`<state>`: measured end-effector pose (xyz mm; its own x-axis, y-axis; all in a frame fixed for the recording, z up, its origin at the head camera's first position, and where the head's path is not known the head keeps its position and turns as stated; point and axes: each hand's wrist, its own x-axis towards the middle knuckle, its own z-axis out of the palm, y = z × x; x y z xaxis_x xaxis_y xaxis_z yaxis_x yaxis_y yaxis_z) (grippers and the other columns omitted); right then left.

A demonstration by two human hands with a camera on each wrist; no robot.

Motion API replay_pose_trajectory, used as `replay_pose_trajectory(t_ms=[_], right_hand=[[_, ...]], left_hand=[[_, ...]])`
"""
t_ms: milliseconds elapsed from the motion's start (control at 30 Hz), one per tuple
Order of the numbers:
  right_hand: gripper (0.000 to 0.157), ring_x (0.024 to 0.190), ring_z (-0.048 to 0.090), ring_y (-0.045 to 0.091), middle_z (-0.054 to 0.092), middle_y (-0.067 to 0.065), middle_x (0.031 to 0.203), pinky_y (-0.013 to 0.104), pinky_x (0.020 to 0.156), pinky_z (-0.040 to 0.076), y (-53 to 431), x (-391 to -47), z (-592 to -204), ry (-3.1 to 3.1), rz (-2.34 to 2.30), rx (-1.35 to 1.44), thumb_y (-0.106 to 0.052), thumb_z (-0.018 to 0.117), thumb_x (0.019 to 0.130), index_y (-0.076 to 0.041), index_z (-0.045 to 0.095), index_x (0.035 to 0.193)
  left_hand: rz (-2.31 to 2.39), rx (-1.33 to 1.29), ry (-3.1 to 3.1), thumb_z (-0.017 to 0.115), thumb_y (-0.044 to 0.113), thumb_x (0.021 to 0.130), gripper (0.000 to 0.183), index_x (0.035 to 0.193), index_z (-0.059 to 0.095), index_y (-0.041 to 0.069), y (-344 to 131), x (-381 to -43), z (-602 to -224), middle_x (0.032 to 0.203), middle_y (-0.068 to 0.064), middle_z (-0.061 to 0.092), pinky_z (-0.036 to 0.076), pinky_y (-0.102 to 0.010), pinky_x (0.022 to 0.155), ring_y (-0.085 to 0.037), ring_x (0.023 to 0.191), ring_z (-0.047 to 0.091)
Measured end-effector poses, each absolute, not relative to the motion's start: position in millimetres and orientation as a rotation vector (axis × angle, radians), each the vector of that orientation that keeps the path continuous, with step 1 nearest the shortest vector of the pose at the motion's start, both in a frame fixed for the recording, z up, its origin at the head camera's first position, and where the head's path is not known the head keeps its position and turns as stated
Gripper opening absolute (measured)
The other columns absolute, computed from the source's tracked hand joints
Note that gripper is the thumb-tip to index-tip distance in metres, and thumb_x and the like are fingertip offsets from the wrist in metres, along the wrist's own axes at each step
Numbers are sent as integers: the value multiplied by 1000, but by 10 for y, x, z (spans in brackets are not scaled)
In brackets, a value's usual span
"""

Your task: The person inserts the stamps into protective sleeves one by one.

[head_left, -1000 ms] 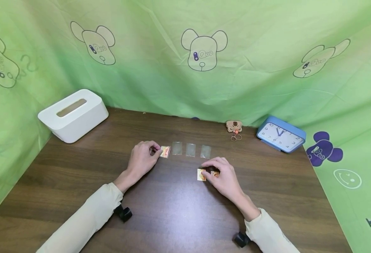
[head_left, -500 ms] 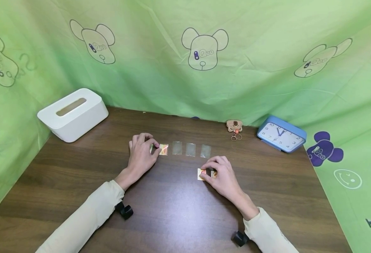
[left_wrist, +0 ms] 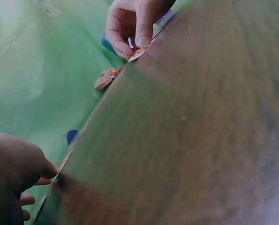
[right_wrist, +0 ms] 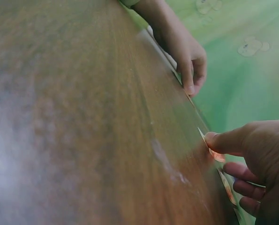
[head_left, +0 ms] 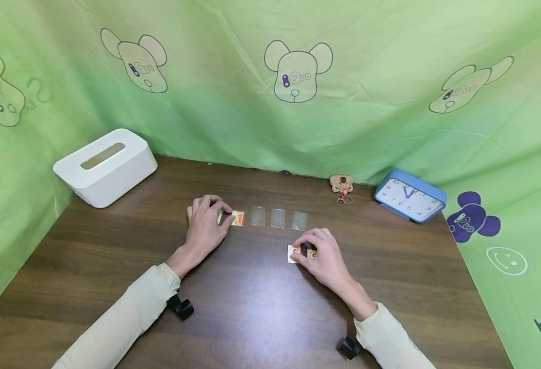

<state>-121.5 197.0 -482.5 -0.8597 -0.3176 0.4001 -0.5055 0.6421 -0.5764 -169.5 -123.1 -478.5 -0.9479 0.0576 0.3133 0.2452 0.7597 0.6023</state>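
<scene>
Picture card [head_left: 293, 254] pinched between thumb and finger of right hand [head_left: 324, 259], on hand's left side, long axis front to back. Second card [head_left: 313, 254] half-hidden under same hand. Farther off, left hand [head_left: 204, 225], fingertips narrow at left edge of third card [head_left: 238, 218] (pinch or mere touch, can't tell). Row of clear plastic pieces [head_left: 277, 218] just right of that; rightmost lies near, beyond picture card, closer to right hand.

- One left hand [head_left: 204, 223] and one right hand [head_left: 327, 259]
- Two pale sleeves [head_left: 127, 312]
- Two black wrist devices [head_left: 185, 309]
- Three small printed cards [head_left: 238, 219] in plain sight, plus one partly hidden piece [head_left: 220, 217] by the left hand
- Three clear rectangles [head_left: 258, 216]
- One white tissue box [head_left: 118, 177]
- One blue clock [head_left: 409, 197]
- One brown charm [head_left: 341, 183]
- One wooden table [head_left: 252, 318]
</scene>
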Motion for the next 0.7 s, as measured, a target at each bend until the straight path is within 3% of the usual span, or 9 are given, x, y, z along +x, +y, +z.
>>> replay_pose_trajectory(t_ms=[267,467,700], right_hand=[[27,92,62,16,78,-9,93,36,81,36,2012,-1266,-4981,-2499,1082,692,-13,98,75,-22,80,93],[22,86,63,16,74,-10,83,36,79,39,1995,-1250,-4935,-2474,1062,698,-6,94,81,-15,83,98],[16,86,61,15,78,-8,89,34,77,36,1995,-1251,-4943,-2438,1074,726,-5,91,86,-15,86,98]], left_hand=[[-983,-254,-2646,89,15,94,12,101,81,8,-1226,-1691,-4784,133,-20,67,36,-60,98,-47,124,54],[-997,-265,-2623,89,14,94,12,100,81,8,-1217,-1689,-4785,132,-20,67,35,-60,98,-47,123,55],[-1022,-275,-2617,88,13,93,11,100,81,8,-1203,-1689,-4767,133,-20,68,35,-60,98,-46,124,55]])
